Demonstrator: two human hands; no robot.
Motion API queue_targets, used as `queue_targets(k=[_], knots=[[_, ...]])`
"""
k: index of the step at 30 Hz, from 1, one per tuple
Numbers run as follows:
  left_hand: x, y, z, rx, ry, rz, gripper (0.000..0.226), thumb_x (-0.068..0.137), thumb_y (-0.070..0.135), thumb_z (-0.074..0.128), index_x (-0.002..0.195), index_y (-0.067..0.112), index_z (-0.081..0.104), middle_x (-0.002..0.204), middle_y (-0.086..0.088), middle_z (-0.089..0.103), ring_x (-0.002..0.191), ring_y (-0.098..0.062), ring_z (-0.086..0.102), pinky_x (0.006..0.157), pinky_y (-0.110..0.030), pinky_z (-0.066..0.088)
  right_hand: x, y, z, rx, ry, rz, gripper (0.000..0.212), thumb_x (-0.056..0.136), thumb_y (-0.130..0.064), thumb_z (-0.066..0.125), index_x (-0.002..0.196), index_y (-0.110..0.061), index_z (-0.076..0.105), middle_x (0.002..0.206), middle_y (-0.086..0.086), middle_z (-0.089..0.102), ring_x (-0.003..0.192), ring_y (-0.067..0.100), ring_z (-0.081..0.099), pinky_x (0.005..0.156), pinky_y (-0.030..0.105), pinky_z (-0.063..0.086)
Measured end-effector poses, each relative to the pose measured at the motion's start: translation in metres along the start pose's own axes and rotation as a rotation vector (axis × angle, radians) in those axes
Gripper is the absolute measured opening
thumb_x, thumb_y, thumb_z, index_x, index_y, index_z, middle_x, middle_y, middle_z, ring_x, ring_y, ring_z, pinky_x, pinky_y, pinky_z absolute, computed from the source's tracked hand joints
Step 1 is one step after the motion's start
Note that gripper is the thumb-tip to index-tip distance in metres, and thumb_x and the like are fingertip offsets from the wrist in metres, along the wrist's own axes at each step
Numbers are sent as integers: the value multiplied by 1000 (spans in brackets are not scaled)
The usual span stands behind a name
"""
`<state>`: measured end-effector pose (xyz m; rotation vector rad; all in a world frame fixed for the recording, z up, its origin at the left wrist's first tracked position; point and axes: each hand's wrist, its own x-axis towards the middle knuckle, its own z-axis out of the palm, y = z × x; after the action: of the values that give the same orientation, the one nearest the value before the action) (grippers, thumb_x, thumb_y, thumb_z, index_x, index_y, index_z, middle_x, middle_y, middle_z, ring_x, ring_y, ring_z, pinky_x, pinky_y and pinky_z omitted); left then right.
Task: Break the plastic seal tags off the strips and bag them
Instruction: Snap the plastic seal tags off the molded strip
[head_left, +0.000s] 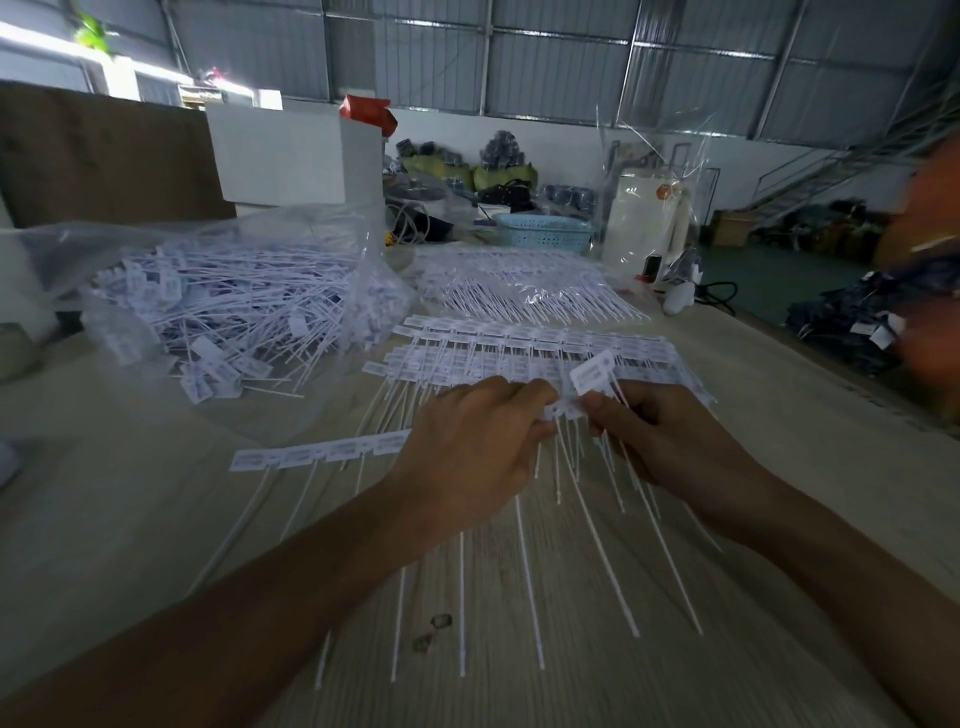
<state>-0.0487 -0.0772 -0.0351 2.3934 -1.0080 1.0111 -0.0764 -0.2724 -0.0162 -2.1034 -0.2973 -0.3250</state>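
Observation:
A white strip of joined seal tags (317, 453) lies across the table with long thin tails pointing toward me. My left hand (470, 452) grips the strip near its right end. My right hand (657, 426) pinches the end tags, and one white tag (592, 373) sticks up tilted above its fingers. Behind my hands lies a stack of more tag strips (519, 345). A clear plastic bag (218, 291) at the left holds several loose tags with tangled tails.
Another bundle of strips in clear wrap (524, 283) lies further back. A blue basket (543, 233), a white container (644, 223) and a white box (291, 156) stand at the table's far side. A person in orange (930, 249) is at the right edge.

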Motion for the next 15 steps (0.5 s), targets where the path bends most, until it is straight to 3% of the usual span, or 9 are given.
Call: queue_targets(k=[3,5,7,11,13,15], knots=[[1,-1,2,-101,-113,-56,22,98,29,54,116,21,63,97,-4,72,86,-27,68,73,-38,54,-1,0,-2,-85,-13,-115,39,98,-28,55,77,4,60,56,-1,44,48,3,37,50,16,30],[3,-5,3,-190,-168,-85,18,100,28,53,113,21,63,92,-4,72,81,-26,67,73,-41,53,-1,0,-3,-124,-23,-158,35,97,-27,55,81,3,62,62,11,42,53,6,37,53,21,29],[4,-9,5,-288,-185,-98,15,100,25,56,105,18,67,81,-4,71,71,-24,65,68,-41,53,-1,0,-2,-135,-26,-181,30,97,-29,55,78,-7,62,62,7,42,54,5,36,54,21,29],[6,-16,8,-477,-212,-172,25,101,24,50,90,17,70,79,-1,72,68,-16,68,69,-39,54,-2,-2,-1,-206,-7,-265,38,91,-39,51,75,-5,54,61,0,39,55,5,36,54,17,28],[7,-15,8,-487,-176,-161,22,100,28,50,90,23,68,78,7,71,68,-11,68,69,-34,55,-2,-3,-2,-156,21,-237,43,89,-42,52,75,-1,58,60,8,43,54,3,38,53,15,29],[8,-12,6,-496,-109,-124,16,101,28,51,99,30,67,76,17,66,67,-2,65,66,-27,53,-3,-5,-3,-28,7,-149,43,88,-42,54,78,-1,65,55,0,45,50,0,39,51,13,30]])
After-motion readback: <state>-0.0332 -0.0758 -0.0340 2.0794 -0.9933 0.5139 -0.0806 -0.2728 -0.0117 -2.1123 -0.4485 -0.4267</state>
